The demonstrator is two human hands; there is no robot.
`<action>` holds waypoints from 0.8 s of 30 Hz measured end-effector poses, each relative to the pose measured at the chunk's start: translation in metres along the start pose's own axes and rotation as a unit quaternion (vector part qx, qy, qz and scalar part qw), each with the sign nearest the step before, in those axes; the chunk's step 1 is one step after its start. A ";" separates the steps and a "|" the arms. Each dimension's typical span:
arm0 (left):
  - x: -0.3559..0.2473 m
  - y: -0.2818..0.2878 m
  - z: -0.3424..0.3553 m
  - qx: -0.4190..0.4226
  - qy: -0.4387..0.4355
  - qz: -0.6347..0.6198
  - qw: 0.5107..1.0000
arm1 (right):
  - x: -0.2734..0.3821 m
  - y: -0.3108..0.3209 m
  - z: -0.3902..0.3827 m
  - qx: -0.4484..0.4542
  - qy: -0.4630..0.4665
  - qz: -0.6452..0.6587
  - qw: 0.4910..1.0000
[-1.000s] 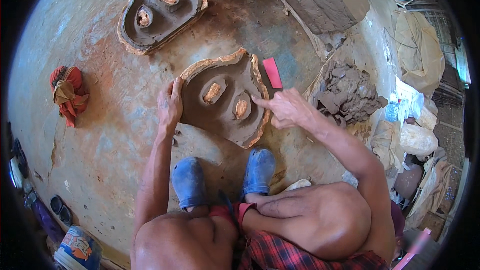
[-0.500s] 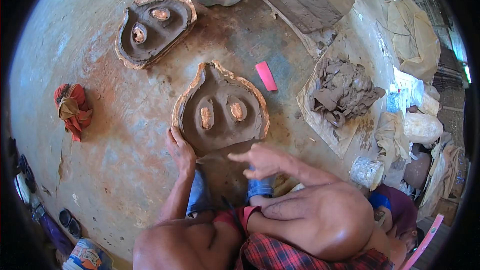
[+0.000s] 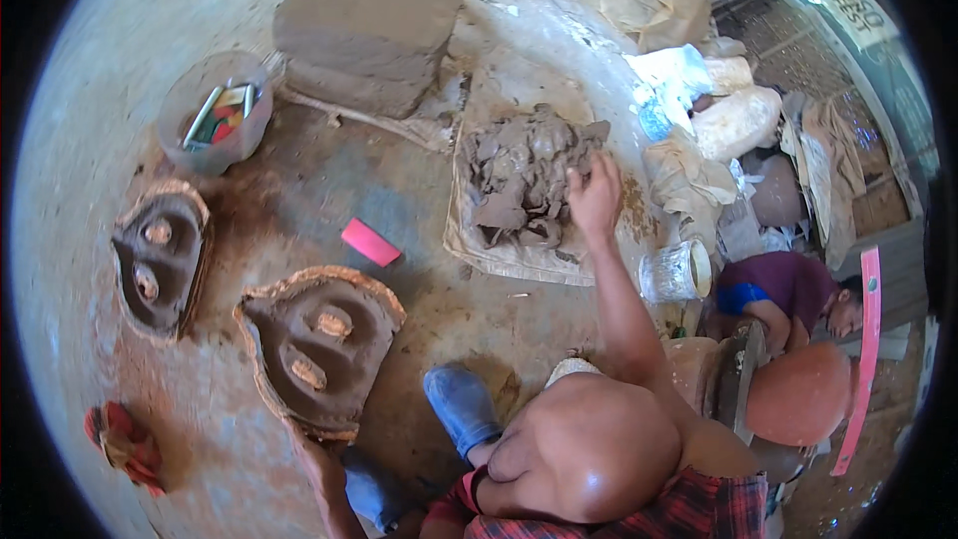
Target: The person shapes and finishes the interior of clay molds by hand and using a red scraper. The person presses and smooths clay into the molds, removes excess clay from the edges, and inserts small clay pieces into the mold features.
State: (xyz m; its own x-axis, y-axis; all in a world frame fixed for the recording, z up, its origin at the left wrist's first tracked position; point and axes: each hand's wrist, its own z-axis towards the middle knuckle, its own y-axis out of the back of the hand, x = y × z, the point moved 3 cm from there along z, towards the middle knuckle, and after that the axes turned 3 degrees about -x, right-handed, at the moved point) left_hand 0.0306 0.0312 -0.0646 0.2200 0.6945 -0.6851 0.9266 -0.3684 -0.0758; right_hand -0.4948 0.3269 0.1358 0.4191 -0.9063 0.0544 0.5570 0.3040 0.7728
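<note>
My right hand (image 3: 597, 198) reaches to the right side of a heap of torn grey clay (image 3: 529, 172), its fingers apart at the heap's edge and nothing visible in them. My left hand (image 3: 317, 461) is at the near rim of a pointed mould (image 3: 261, 379) with a rough orange edge, and its fingers are mostly hidden there. Grey clay lines this mould around two orange oval knobs. A similar clay-lined mould (image 3: 165, 260) rests on the floor farther left. Between the near mould and the heap lies a flat pink strip (image 3: 370, 243).
Under the heap is a cloth sheet (image 3: 489, 262). Behind stand a big clay block (image 3: 364, 35) and a clear tub of small tools (image 3: 215, 112). A red cloth bundle (image 3: 125, 447) lies at left. On the right are a whitish bucket (image 3: 676, 271), clay pots (image 3: 798, 394) and another person (image 3: 783, 284).
The view has swung right. My right hand has gone from in front of the near mould to the clay heap. My left hand stays by the mould's rim.
</note>
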 end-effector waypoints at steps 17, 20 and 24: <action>-0.028 -0.018 0.047 0.096 0.008 -0.071 0.993 | -0.058 -0.063 0.004 0.075 -0.063 -0.126 0.987; -0.053 -0.038 0.051 0.081 0.002 0.006 0.997 | -0.066 -0.051 0.010 0.088 -0.078 -0.156 0.981; -0.069 -0.031 0.066 0.128 0.009 0.055 0.990 | -0.071 -0.059 0.006 0.139 -0.141 -0.158 0.967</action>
State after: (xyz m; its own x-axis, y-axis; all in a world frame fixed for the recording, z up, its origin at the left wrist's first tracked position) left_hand -0.0337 -0.0463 -0.0626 0.3238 0.6518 -0.6858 0.7896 -0.5855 -0.1837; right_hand -0.5612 0.3713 0.0901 0.0252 -0.9971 -0.0711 0.3948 -0.0554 0.9171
